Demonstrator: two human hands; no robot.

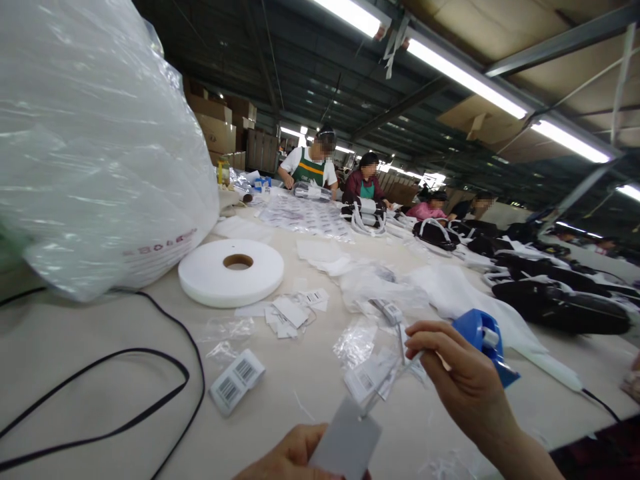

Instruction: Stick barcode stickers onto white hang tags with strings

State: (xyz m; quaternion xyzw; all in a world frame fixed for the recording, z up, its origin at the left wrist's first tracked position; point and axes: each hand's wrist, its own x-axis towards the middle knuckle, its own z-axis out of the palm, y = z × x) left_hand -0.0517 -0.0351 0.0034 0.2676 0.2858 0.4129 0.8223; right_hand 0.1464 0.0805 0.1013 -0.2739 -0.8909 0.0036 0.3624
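Observation:
My left hand grips a plain grey-white hang tag at the bottom of the view. A thin pale string runs from the hole at the tag's top edge up to my right hand, whose thumb and fingers pinch its other end. Under the string lie loose printed tags and crumpled clear plastic. A folded sheet of barcode labels rests left of my hands. Just behind my right hand stands a blue tape dispenser.
A big roll of white tape lies beside a pile of small tags. At left bulges a large plastic bag, with a black cord before it. Black bags line the right side. Co-workers sit across the table.

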